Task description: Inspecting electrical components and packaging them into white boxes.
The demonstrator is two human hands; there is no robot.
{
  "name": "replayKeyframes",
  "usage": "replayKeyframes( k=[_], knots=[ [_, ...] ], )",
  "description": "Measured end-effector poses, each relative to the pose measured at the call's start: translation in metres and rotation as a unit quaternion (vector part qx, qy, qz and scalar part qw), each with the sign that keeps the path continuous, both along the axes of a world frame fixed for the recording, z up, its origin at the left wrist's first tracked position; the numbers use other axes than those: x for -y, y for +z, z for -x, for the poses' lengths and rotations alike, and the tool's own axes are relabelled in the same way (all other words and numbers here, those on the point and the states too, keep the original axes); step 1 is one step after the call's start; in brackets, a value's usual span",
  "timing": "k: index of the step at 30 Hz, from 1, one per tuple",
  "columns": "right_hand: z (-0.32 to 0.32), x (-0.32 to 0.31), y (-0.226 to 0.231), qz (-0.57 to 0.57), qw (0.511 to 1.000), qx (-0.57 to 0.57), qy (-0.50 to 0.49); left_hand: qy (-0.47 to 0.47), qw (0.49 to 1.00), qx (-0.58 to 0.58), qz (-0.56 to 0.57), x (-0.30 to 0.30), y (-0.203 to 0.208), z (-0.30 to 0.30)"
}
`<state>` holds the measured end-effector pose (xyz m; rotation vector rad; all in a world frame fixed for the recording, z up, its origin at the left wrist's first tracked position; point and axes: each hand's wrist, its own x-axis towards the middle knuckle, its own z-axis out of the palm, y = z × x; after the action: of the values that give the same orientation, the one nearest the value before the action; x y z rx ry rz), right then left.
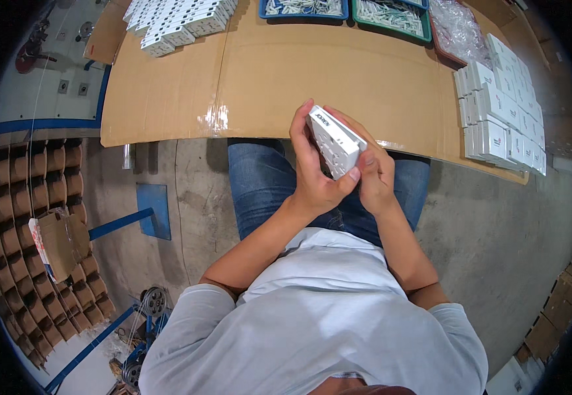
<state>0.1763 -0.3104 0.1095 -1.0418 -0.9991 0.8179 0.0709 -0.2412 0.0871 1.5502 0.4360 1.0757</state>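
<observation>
Above the lap, both hands clasp a white box, its underside hidden.

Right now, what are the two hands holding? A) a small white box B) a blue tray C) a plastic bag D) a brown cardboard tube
A: both the left hand and the right hand grip a small white box above the lap, at the near edge of the cardboard-covered table.
</observation>
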Motion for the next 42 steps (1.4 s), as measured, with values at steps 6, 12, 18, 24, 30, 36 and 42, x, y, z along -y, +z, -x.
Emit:
replayKeyframes(
  k=[6,12,18,24,30,36,42],
  knots=[
    [-0.004,0.000,-0.003,0.003,0.991,0.127,-0.028,0.005,0.945,0.033,0.326,0.002,0.018,-0.006],
    [-0.015,0.001,-0.013,0.023,0.963,0.261,-0.066,-0.168,0.786,0.009,0.595,0.000,0.030,-0.002],
    [-0.013,0.001,-0.010,0.002,0.950,0.302,-0.074,-0.161,0.791,0.014,0.589,0.006,0.046,-0.002],
    [-0.012,0.009,-0.013,-0.003,0.957,0.277,-0.086,-0.146,0.796,0.000,0.588,0.013,0.039,-0.001],
    [-0.015,0.012,-0.015,-0.037,0.950,0.295,-0.097,-0.129,0.809,0.014,0.573,0.024,0.040,-0.001],
    [-0.013,0.013,-0.018,-0.063,0.937,0.325,-0.114,-0.122,0.813,0.016,0.569,0.028,0.041,0.001],
    [-0.014,0.015,-0.019,-0.062,0.940,0.319,-0.109,-0.113,0.813,0.026,0.570,0.032,0.044,0.000]
  ],
)
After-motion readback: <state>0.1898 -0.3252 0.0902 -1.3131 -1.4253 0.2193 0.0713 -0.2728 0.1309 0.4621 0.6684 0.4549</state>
